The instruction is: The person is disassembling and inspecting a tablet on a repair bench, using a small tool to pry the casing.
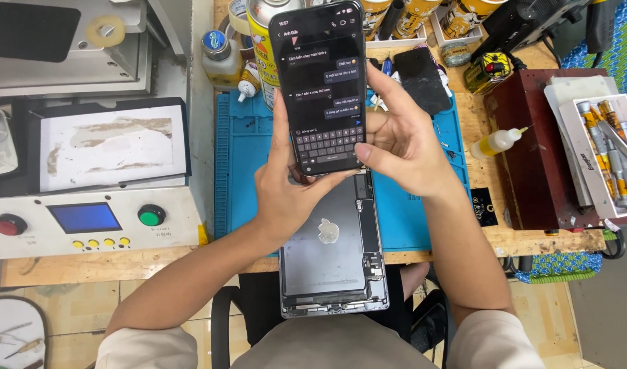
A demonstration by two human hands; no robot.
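Both hands are wrapped around a dark smartphone (325, 85), held upright above the blue work mat (412, 205); the left hand (289, 184) grips its left edge and lower corner, fingers running up the side; the right hand (402, 140) clasps the right edge, thumb pressed near the bottom of the lit screen; both forearms rise from below, elbows spread wide; an opened grey tablet shell (330, 260) lies just under the phone, overhanging the near rim of the tabletop (525, 239); right of the mat, a white tray (618, 198) holds screwdrivers with yellow handles; a small squeeze bottle (498, 142) lies between mat and tray.
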